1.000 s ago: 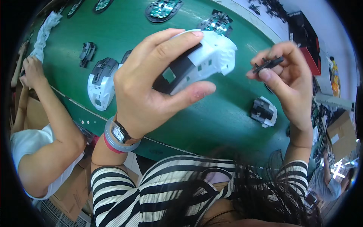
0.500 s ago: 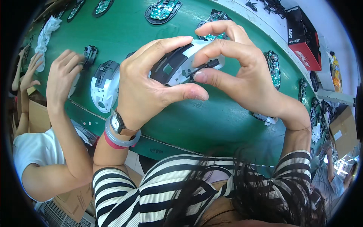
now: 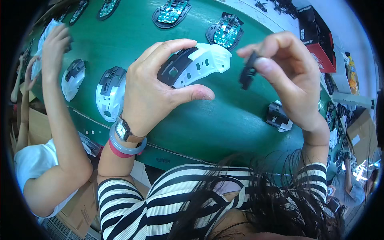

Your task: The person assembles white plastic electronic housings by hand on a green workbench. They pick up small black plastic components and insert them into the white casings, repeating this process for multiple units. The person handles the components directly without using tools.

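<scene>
Above the table, my left hand [image 3: 151,86] holds a white and black computer mouse top shell [image 3: 202,66] between its thumb and fingers. The shell's white side, with small square cutouts, faces me. To the right, my right hand [image 3: 294,76] pinches a small black plastic part [image 3: 248,73] between thumb and forefinger, clear of the shell. Motion blurs the part, so its fine shape is unclear. Beside my left wrist lies another white and black mouse shell [image 3: 112,98]. A third shell [image 3: 278,116], black with a white end, rests below my right hand.
On the green table [image 3: 208,132], mouse bases with green circuit boards [image 3: 226,36] stand along the far side. At the left, a co-worker's blurred hand [image 3: 56,44] is over the table near one more shell [image 3: 73,79]. A black and red box [image 3: 318,38] sits at the far right.
My right hand has moved right, away from the shell, carrying the black part. My left hand stays nearly in place with the shell. The co-worker's hand has moved farther up.
</scene>
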